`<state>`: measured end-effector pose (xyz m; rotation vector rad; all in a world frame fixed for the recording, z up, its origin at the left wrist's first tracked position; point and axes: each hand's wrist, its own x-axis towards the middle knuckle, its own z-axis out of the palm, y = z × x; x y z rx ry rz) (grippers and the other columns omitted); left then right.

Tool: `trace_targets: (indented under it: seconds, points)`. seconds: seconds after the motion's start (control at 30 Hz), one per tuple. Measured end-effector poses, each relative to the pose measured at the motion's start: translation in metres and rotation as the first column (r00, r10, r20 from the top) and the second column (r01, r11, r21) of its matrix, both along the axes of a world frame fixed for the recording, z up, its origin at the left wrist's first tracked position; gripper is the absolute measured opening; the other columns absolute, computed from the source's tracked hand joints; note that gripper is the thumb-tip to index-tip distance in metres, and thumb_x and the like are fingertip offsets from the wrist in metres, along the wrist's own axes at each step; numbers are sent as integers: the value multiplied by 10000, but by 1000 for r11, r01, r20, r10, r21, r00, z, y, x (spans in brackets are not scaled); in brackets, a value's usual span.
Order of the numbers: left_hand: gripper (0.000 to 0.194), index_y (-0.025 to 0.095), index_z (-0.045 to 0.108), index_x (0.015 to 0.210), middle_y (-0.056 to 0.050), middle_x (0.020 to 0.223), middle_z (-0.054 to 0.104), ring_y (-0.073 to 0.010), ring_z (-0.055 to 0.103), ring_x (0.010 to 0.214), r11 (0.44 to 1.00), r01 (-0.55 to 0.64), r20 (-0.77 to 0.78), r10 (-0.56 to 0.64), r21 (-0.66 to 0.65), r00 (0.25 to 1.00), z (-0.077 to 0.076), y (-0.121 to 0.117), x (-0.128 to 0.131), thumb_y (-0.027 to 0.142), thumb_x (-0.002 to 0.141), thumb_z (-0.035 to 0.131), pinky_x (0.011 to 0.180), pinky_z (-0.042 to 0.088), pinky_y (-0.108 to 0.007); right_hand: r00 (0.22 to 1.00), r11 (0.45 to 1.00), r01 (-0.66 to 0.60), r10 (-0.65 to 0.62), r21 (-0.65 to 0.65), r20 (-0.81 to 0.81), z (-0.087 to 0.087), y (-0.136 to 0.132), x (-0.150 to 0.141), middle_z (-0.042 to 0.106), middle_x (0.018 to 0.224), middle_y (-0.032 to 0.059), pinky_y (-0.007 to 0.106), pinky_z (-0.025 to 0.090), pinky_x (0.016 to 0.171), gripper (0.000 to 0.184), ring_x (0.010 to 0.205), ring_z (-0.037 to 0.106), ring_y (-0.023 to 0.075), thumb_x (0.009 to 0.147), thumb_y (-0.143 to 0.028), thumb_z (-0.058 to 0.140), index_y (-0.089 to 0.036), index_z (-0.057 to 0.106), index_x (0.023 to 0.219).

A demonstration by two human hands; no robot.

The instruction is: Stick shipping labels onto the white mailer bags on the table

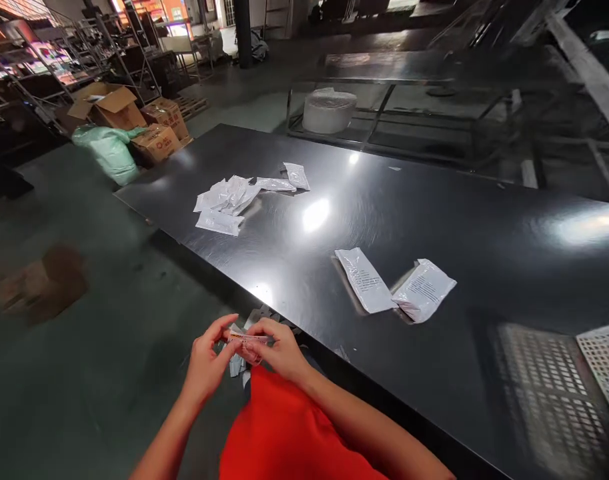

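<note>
Head view: the left hand (207, 360) and right hand (283, 351) pinch one small packet (249, 339) between their fingers, just off the near edge of the table (424, 360). On the table lie two white pouches (367, 283), their printed lines too small to read, and a heap (227, 195) overlapping past counting; beyond its left end, three cardboard boxes (165, 119).
</note>
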<state>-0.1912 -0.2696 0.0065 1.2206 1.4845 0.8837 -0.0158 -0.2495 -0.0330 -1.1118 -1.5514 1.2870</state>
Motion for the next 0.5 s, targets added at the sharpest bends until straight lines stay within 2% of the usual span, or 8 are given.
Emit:
trace_targets:
  seconds: [0.07, 0.13, 0.2, 0.27, 0.33, 0.4, 0.5]
  points:
    - [452, 188, 649, 1118, -19, 841, 675, -189, 627, 803, 997, 44, 110, -37, -60, 993, 2, 8, 16, 360, 708, 727, 765, 497, -288, 1000, 999, 6, -7, -53, -29, 2, 5, 16, 644, 735, -4, 263, 435, 659, 164, 691, 574, 141, 791, -363, 651, -208, 673, 745]
    - [347, 163, 685, 946, -33, 809, 684, -188, 620, 753, 987, 111, 184, -89, -117, 979, 0, 15, 34, 391, 690, 737, 701, 493, -277, 1000, 997, 5, -6, -73, -15, 2, 8, 32, 655, 732, -8, 249, 425, 634, 156, 682, 575, 137, 789, -357, 650, -205, 682, 768]
    - [293, 153, 671, 765, -25, 713, 659, -170, 584, 671, 983, 133, 161, -112, -128, 981, -7, 22, 52, 439, 714, 705, 632, 462, -260, 999, 996, -12, 16, -89, 40, 0, 12, 47, 668, 742, -11, 245, 423, 625, 149, 677, 580, 134, 815, -341, 615, -210, 686, 816]
    - [315, 160, 643, 685, -2, 639, 613, -151, 537, 620, 990, 102, 62, -97, -95, 993, -20, 30, 62, 468, 744, 663, 592, 423, -247, 994, 994, -5, 17, -110, 110, -4, 17, 60, 679, 757, -8, 246, 431, 621, 166, 671, 587, 134, 844, -320, 563, -217, 681, 899]
    - [333, 169, 630, 656, 12, 616, 590, -146, 514, 612, 998, 27, -44, -30, -62, 999, -37, 40, 59, 491, 735, 655, 581, 398, -241, 991, 988, 16, 4, -150, 132, -10, 23, 72, 699, 829, 9, 250, 457, 628, 232, 679, 604, 134, 845, -303, 541, -222, 651, 1032]
    - [378, 173, 616, 614, 17, 583, 573, -146, 500, 595, 994, -91, -118, 84, -56, 989, -57, 54, 43, 542, 676, 672, 568, 382, -242, 994, 978, 48, -28, -201, 102, -16, 29, 88, 710, 957, 43, 259, 495, 646, 323, 710, 629, 138, 829, -318, 542, -218, 603, 1131]
    - [492, 174, 566, 521, 16, 496, 528, -137, 456, 509, 970, -218, -159, 199, -110, 967, -84, 77, 9, 649, 534, 694, 509, 354, -249, 992, 961, 105, -82, -255, 98, -27, 35, 126, 710, 1030, 80, 298, 541, 715, 340, 795, 664, 171, 811, -405, 530, -203, 616, 1070]
